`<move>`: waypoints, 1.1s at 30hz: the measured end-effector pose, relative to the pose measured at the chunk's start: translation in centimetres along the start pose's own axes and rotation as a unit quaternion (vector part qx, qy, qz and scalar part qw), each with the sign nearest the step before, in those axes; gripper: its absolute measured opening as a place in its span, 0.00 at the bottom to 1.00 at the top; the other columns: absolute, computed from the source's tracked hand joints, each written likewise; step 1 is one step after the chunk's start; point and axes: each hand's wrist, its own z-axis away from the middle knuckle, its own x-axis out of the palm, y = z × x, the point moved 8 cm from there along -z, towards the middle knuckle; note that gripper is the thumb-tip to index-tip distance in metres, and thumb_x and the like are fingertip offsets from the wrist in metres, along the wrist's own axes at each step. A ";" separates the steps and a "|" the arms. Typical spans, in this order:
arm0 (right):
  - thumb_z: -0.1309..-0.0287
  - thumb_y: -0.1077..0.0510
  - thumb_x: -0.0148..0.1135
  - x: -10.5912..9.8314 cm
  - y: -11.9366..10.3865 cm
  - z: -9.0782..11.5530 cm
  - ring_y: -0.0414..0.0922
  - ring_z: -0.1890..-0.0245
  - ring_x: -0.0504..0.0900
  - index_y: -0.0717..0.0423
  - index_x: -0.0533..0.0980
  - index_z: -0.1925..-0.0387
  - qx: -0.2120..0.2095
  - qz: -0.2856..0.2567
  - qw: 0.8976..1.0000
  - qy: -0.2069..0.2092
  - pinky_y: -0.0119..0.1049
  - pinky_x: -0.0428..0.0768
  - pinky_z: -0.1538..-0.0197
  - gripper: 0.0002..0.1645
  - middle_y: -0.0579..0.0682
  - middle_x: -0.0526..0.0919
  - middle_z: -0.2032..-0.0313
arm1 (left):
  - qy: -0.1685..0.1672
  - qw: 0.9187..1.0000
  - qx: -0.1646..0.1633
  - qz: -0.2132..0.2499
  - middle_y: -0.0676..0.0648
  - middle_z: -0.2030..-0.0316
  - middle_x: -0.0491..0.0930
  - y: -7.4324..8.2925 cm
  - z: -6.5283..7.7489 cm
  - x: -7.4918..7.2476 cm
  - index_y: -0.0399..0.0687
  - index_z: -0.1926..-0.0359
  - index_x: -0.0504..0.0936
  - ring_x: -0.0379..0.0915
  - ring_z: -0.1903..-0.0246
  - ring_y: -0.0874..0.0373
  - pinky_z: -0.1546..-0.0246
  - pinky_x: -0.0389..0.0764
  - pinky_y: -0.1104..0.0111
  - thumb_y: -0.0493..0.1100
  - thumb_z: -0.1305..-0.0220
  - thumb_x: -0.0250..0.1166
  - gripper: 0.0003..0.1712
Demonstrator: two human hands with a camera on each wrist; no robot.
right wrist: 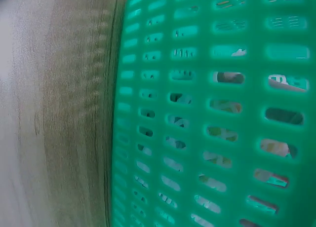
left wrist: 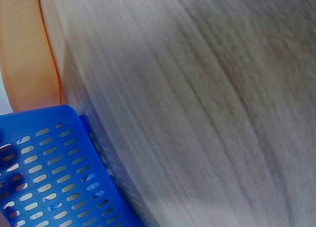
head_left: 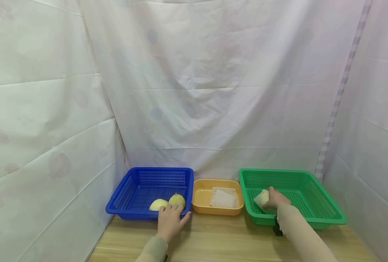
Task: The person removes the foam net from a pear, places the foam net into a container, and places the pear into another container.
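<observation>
In the head view, two pale yellow-green pears lie near the front right corner of the blue basket (head_left: 149, 178). The left pear (head_left: 158, 204) is partly covered by fingers; the right pear (head_left: 177, 200) shows its stem. My left hand (head_left: 170, 220) rests over the basket's front rim, fingertips against the pears and thumb spread to the right. Inside the green basket (head_left: 299, 182), my right hand (head_left: 277, 199) grips a pear in a white foam net (head_left: 262, 199) near the left front. Both wrist views show mainly basket walls, with the hands' grips hidden.
Between the two baskets stands a shallow yellow tray (head_left: 200, 211) holding white foam netting (head_left: 223, 197). All three containers stand on a wooden table (head_left: 220, 236). White cloth (head_left: 200, 91) hangs behind and along both sides.
</observation>
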 end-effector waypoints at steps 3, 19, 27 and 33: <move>0.57 0.51 0.76 0.1 -0.1 -0.1 0.57 0.64 0.77 0.71 0.58 0.37 -0.003 0.001 1.000 -0.001 0.49 0.75 0.72 0.53 0.64 0.76 0.58 | 0.008 1.000 0.003 -0.002 0.56 0.73 0.75 0.1 0.0 -0.1 0.59 0.72 0.77 0.71 0.68 0.55 0.64 0.68 0.56 0.71 0.38 0.54 0.24; 0.57 0.53 0.76 -0.4 -0.6 0.3 0.57 0.63 0.76 0.77 0.61 0.40 -0.019 0.016 1.000 0.013 0.51 0.76 0.69 0.50 0.64 0.76 0.59 | 0.010 1.000 0.003 -0.003 0.56 0.74 0.74 0.1 0.0 -0.3 0.58 0.73 0.77 0.71 0.68 0.55 0.65 0.68 0.56 0.69 0.38 0.56 0.23; 0.56 0.53 0.75 -1.1 -0.7 0.7 0.55 0.65 0.76 0.76 0.63 0.43 -0.025 0.020 0.999 0.020 0.50 0.76 0.70 0.46 0.63 0.76 0.61 | 0.009 1.000 0.002 0.000 0.56 0.75 0.72 0.1 -0.1 -0.3 0.58 0.74 0.75 0.70 0.69 0.55 0.66 0.67 0.57 0.68 0.39 0.59 0.21; 0.54 0.52 0.74 -1.3 -0.6 0.9 0.60 0.62 0.76 0.77 0.59 0.39 -0.021 0.021 0.999 0.020 0.52 0.77 0.68 0.50 0.70 0.74 0.55 | 0.011 1.000 0.004 0.001 0.56 0.77 0.71 0.1 0.0 -0.2 0.59 0.76 0.73 0.69 0.70 0.55 0.67 0.67 0.57 0.67 0.40 0.60 0.21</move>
